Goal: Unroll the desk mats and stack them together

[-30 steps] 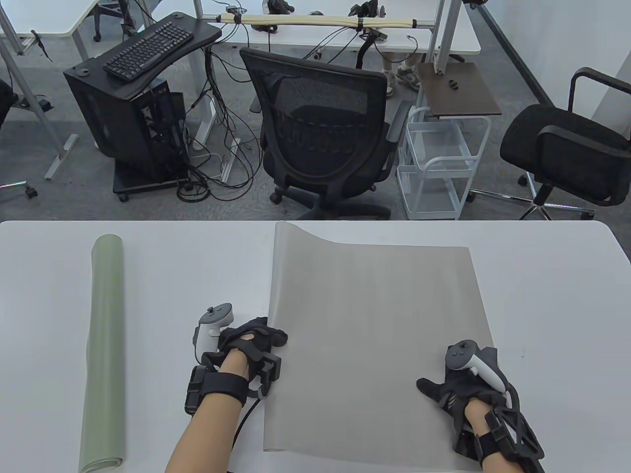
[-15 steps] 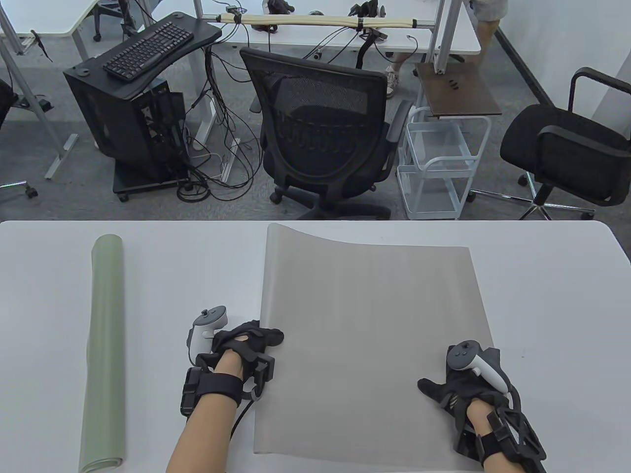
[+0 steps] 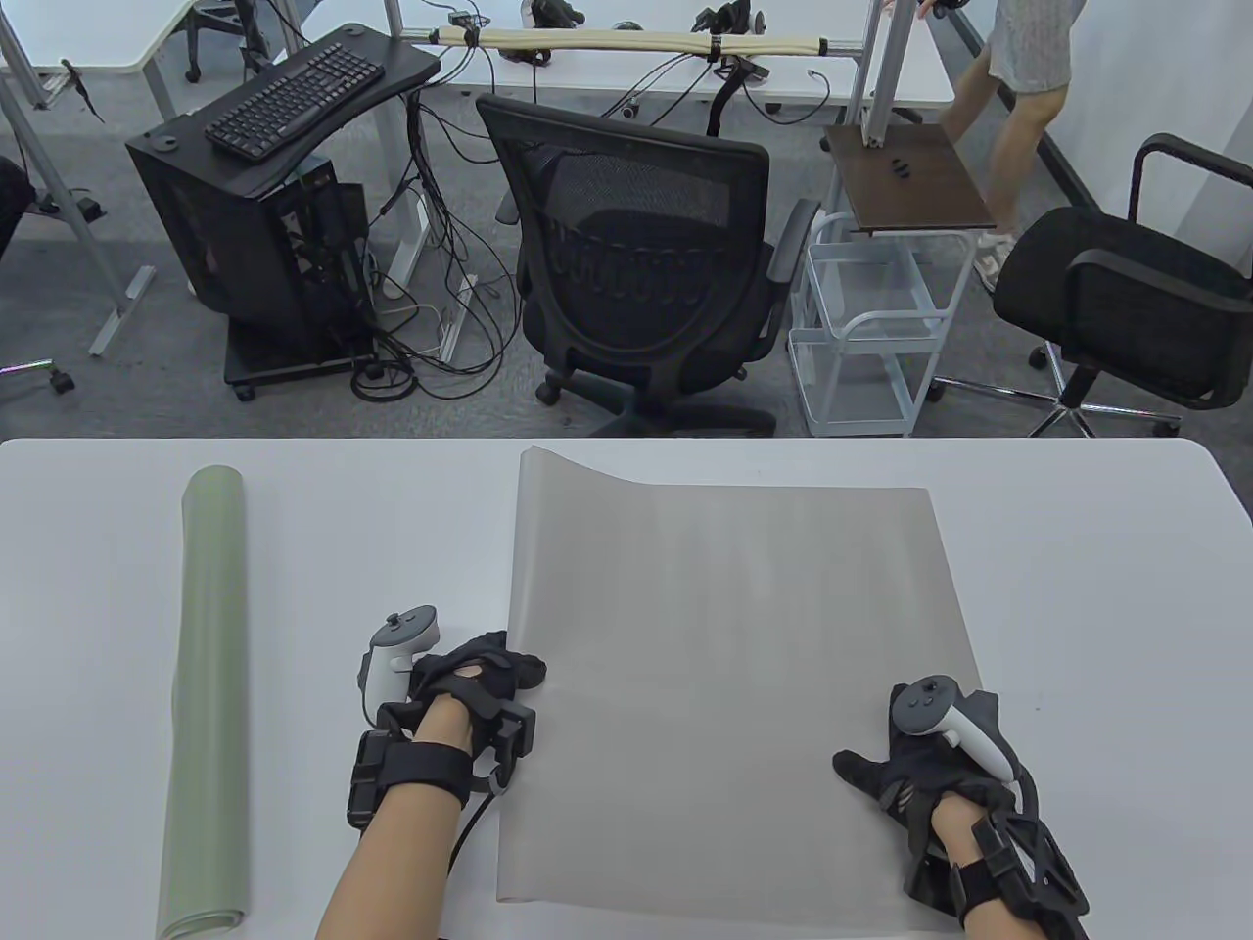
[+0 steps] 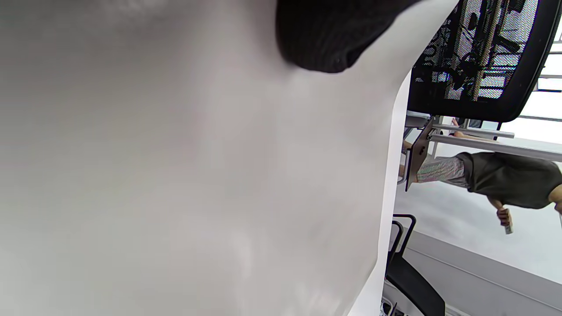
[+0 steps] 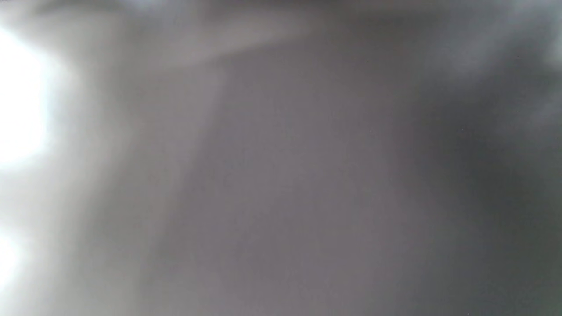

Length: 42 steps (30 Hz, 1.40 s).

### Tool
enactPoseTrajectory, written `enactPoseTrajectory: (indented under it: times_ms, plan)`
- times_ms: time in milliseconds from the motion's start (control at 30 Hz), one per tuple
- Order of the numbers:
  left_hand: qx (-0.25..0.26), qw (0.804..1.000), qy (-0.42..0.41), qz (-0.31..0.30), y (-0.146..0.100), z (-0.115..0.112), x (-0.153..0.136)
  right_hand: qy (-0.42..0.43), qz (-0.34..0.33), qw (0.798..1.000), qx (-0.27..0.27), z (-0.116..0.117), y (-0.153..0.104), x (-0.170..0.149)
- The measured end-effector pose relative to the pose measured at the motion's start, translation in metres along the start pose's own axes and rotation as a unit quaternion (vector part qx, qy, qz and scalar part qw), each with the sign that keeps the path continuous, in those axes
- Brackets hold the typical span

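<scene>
A grey desk mat (image 3: 734,685) lies unrolled on the white table (image 3: 1096,607); its far left corner curls up a little. My left hand (image 3: 499,671) grips the mat's left edge, with the fingers curled over it. My right hand (image 3: 910,764) rests flat on the mat's near right part, thumb spread out to the left. A green desk mat (image 3: 206,695) lies rolled up along the table's left side, apart from both hands. The left wrist view shows the grey mat (image 4: 175,175) close up under a gloved fingertip (image 4: 325,35). The right wrist view is a grey blur.
Beyond the table's far edge stand a black mesh office chair (image 3: 636,255), a white wire cart (image 3: 861,333) and a second black chair (image 3: 1126,294). A person (image 3: 1018,88) walks at the far right. Bare table shows between the two mats.
My left hand has moved left and slightly nearer, drawing the grey mat's left edge with it, so the mat lies wider. My right hand has stayed in place.
</scene>
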<state>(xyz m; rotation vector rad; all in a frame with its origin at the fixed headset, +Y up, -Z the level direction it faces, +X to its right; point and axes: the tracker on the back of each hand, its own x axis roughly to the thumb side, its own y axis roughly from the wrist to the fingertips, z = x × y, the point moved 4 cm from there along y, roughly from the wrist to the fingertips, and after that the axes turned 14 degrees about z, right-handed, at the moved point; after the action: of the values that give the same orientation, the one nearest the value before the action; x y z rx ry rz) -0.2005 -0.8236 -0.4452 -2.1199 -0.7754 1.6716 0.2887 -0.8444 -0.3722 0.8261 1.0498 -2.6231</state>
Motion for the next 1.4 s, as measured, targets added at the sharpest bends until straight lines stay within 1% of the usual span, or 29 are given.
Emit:
enactPoseTrajectory:
  times_ms: [100, 300, 433, 533, 667, 767, 1033, 1200, 1267, 1400]
  plan:
    - [0.003, 1.0, -0.001, -0.001, -0.002, 0.006, 0.001, -0.001, 0.001, 1.0, 0.001, 0.0, 0.0, 0.0]
    - [0.019, 1.0, 0.016, 0.011, 0.0, 0.011, 0.004, -0.001, 0.002, 1.0, 0.002, 0.0, 0.0, 0.001]
    - [0.021, 0.999, 0.026, 0.015, 0.0, 0.013, 0.007, -0.001, 0.003, 1.0, 0.0, 0.0, 0.0, 0.001]
    - [0.036, 0.999, 0.026, 0.01, -0.003, 0.023, 0.009, -0.003, 0.006, 1.0, 0.0, 0.0, 0.0, 0.001]
    - [0.032, 0.999, 0.027, 0.012, -0.004, 0.031, 0.009, -0.003, 0.007, 1.0, 0.001, 0.0, 0.0, 0.001]
    - [0.021, 0.999, 0.028, 0.01, -0.003, 0.034, 0.009, -0.003, 0.007, 1.0, 0.002, 0.0, 0.0, 0.001]
    - [0.021, 0.999, 0.033, 0.016, -0.004, 0.043, 0.011, -0.003, 0.007, 1.0, 0.0, 0.001, 0.0, 0.002]
    - [0.041, 0.998, 0.041, 0.026, -0.003, 0.05, 0.013, -0.004, 0.008, 1.0, -0.002, 0.0, 0.0, 0.002]
    - [0.054, 0.998, 0.02, 0.024, -0.003, 0.057, 0.012, -0.004, 0.007, 1.0, -0.002, 0.0, 0.0, 0.002]
    - [0.073, 0.997, 0.024, 0.025, -0.003, 0.066, 0.012, -0.004, 0.007, 1.0, -0.002, 0.001, 0.001, 0.002]
